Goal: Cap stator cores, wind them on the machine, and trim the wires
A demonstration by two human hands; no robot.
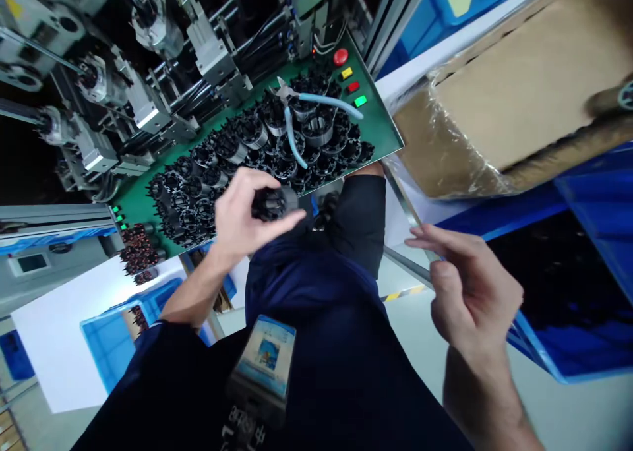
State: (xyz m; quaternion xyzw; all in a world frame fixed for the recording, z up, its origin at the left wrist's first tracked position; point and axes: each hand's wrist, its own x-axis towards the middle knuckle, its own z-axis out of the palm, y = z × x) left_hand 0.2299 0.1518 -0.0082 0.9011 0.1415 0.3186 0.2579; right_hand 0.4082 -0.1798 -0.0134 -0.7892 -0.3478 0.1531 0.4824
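Note:
My left hand (241,215) is closed round a dark motor stator (273,202), just in front of the green worktop's edge (388,149). Thumb and fingers grip it from both sides, its slotted open end partly visible. Many similar black stators (230,144) crowd the worktop beyond it. Cutting pliers with light blue handles (295,131) lie across the stators. Off to the right, my right hand (472,293) hovers over the floor area, index finger extended and thumb apart from it. Nothing shows between those fingers.
A machine with metal clamps (212,55) stands behind the worktop. Red, yellow and green buttons (353,87) sit at its right corner. Copper-wound stators (141,250) lie at left, above a blue bin (99,345). At right are a cardboard box (524,101) and a blue crate (558,365).

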